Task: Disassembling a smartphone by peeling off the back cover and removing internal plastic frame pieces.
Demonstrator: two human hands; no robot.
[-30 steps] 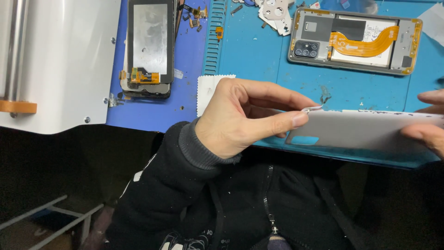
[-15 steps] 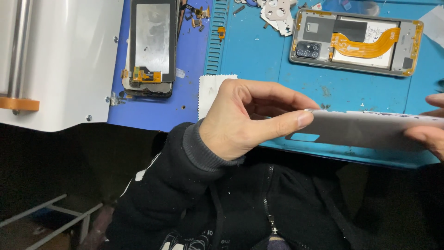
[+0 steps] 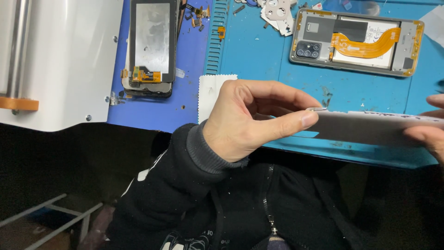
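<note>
Left hand [image 3: 243,120] pinches one end of the grey back cover [image 3: 370,127] — thumb and fingers closed. Right hand [image 3: 430,125] grips the other end, above the blue mat [image 3: 259,55].

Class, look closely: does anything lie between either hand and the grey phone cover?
Nothing visible does. The left hand pinches one end of the grey phone cover, and the right hand holds the other end directly.

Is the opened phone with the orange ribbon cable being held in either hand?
No, the opened phone lies on the blue mat; both hands hold a grey back cover.
</note>
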